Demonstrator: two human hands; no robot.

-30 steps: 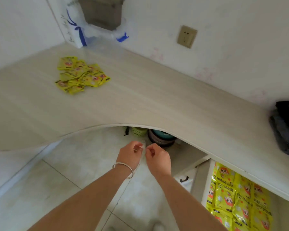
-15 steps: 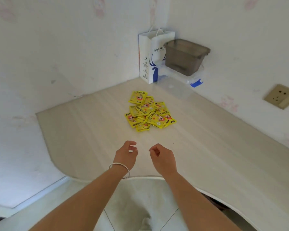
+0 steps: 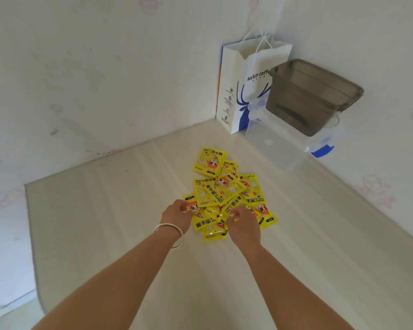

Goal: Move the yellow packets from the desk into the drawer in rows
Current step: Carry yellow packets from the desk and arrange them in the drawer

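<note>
Packets [image 3: 224, 191]: loose yellow heap on the counter [image 3: 105, 210], toward the corner, overlapping at all angles, some face up, some turned. No rows here; the drawer is out of view.

Left hand [image 3: 177, 214]: at the near left edge of the heap, fingers curled down onto a packet there. It looks like a pinch on that packet's edge, but the fingertips are hidden behind the knuckles, so I cannot tell whether it has a hold. A thin bangle [image 3: 171, 234] sits on that wrist.

Right hand [image 3: 242, 222]: at the near right of the heap, fingers curled in over the packets, touching them. Same limit: grip not confirmed.

Step, as I judge it: pick-up from the heap, both hands gathering from the near side. Nothing is lifted clear yet.

Next move calls for: closing on a few packets at a time, not a scoop, since the foil looks slick and the heap will slide. Squaring them in the hands would let them go into the drawer flat and aligned. Then a turn away from the corner to wherever the drawer is.

Surroundings: a white paper bag [image 3: 246, 86] stands in the corner against the wall. Just beside it, a clear box [image 3: 279, 148] with a smoky grey tub [image 3: 310, 96] resting on it. Both are well apart from the heap and out of the hands' path.
</note>
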